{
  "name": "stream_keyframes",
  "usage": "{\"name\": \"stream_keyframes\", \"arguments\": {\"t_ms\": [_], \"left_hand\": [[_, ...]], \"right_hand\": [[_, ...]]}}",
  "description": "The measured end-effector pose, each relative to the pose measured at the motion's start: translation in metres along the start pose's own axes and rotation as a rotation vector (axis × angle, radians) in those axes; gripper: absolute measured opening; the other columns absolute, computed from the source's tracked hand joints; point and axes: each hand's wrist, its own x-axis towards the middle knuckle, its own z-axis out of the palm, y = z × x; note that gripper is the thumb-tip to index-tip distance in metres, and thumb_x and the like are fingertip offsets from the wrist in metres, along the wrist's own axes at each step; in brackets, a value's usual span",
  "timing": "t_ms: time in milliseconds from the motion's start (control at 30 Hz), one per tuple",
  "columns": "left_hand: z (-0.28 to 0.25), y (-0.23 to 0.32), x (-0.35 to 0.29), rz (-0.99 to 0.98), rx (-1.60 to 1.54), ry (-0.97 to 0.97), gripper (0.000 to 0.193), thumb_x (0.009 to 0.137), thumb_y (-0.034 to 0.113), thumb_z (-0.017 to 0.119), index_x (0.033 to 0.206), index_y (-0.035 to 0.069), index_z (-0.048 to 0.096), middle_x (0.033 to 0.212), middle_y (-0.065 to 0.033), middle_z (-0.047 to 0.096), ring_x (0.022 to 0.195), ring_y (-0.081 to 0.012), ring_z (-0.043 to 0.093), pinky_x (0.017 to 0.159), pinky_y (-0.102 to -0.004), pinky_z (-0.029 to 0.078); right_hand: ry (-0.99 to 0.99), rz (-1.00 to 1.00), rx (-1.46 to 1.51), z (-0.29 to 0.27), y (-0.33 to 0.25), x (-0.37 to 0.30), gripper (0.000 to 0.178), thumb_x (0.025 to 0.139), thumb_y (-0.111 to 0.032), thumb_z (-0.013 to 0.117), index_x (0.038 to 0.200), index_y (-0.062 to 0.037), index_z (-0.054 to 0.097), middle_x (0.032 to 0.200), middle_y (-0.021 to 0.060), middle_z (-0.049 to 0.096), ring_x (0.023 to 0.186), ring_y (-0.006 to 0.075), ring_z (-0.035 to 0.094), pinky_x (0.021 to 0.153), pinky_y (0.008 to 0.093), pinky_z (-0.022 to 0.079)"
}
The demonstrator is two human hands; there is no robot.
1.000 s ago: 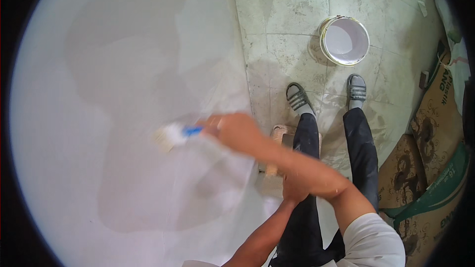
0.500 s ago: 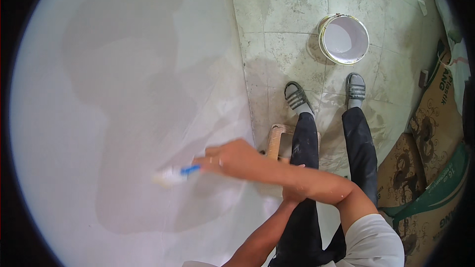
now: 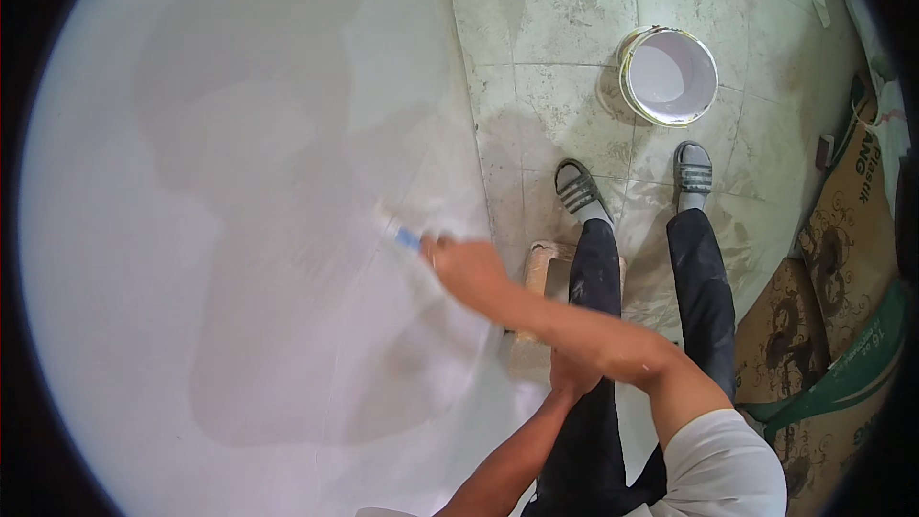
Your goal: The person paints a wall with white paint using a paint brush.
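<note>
My right hand (image 3: 469,273) is closed round the blue handle of a paintbrush (image 3: 407,238), reaching across to my left. The brush's pale bristles are at the white wall (image 3: 287,325); blur hides whether they press on it. Beneath my right forearm, my left hand (image 3: 572,376) rests by my left leg near the knee, its fingers mostly covered by that forearm. On the tiled floor ahead of my feet stands a round white bucket (image 3: 669,77) with pale paint inside and smears on its rim.
A small stool (image 3: 528,352), pinkish and worn, stands beside my left leg close to the wall. Flattened brown cardboard (image 3: 790,321) with green parts leans along the right side. My sandalled feet are on stained floor tiles (image 3: 570,10). My shadow falls across the wall.
My right hand and the paintbrush have moved away from me and to the right along the wall, with the bristles now angled up-left. My left hand stays by the leg.
</note>
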Motion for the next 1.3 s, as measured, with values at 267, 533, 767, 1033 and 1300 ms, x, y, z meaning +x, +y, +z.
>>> {"name": "stream_keyframes", "arguments": {"t_ms": [267,533,767,1033,1300], "left_hand": [[-0.014,0.027,0.016,-0.013,0.086,-0.020,0.026,0.094,0.029,0.067,0.112,0.011,0.065,0.132,-0.0090,0.065,0.128,-0.0321,0.055,0.106,-0.0478,0.044],[-0.014,0.014,0.016,-0.007,-0.002,0.057,0.019,0.091,0.027,0.069,0.095,0.008,0.069,0.129,-0.0080,0.068,0.125,-0.0309,0.058,0.106,-0.0471,0.044],[-0.007,0.026,0.022,0.013,0.037,0.038,0.015,0.089,0.026,0.070,0.092,0.011,0.068,0.125,-0.0043,0.070,0.122,-0.0289,0.058,0.104,-0.0466,0.044],[-0.001,0.027,0.022,0.005,0.063,-0.009,0.015,0.089,0.024,0.069,0.092,0.009,0.067,0.126,-0.0050,0.069,0.120,-0.0291,0.058,0.104,-0.0470,0.044],[0.009,0.031,0.022,0.003,0.078,-0.017,0.014,0.089,0.023,0.069,0.092,0.009,0.067,0.125,-0.0052,0.069,0.119,-0.0294,0.058,0.104,-0.0466,0.044]], "right_hand": [[-0.139,0.028,0.072,-0.015,0.100,0.049,0.028,0.102,-0.037,0.061,0.118,-0.0203,0.076,0.090,0.0125,0.074,0.083,0.0355,0.072,0.072,0.0483,0.056],[0.283,0.399,-0.040,-0.098,0.139,-0.007,0.021,0.102,-0.030,0.060,0.107,-0.0132,0.072,0.079,0.0198,0.070,0.075,0.0429,0.069,0.066,0.0517,0.055],[0.677,0.668,-0.371,-0.241,0.201,-0.118,0.025,0.099,-0.025,0.063,0.121,-0.0150,0.071,0.083,0.0211,0.073,0.077,0.0431,0.071,0.068,0.0510,0.055],[0.433,0.699,-0.503,-0.290,0.311,-0.037,0.027,0.097,-0.026,0.060,0.116,-0.0161,0.076,0.099,0.0174,0.075,0.092,0.0415,0.071,0.079,0.0524,0.057],[0.399,0.775,-0.543,-0.291,0.352,0.007,0.025,0.092,-0.021,0.061,0.106,-0.0094,0.077,0.097,0.0192,0.077,0.092,0.0407,0.074,0.082,0.0504,0.059]]}}
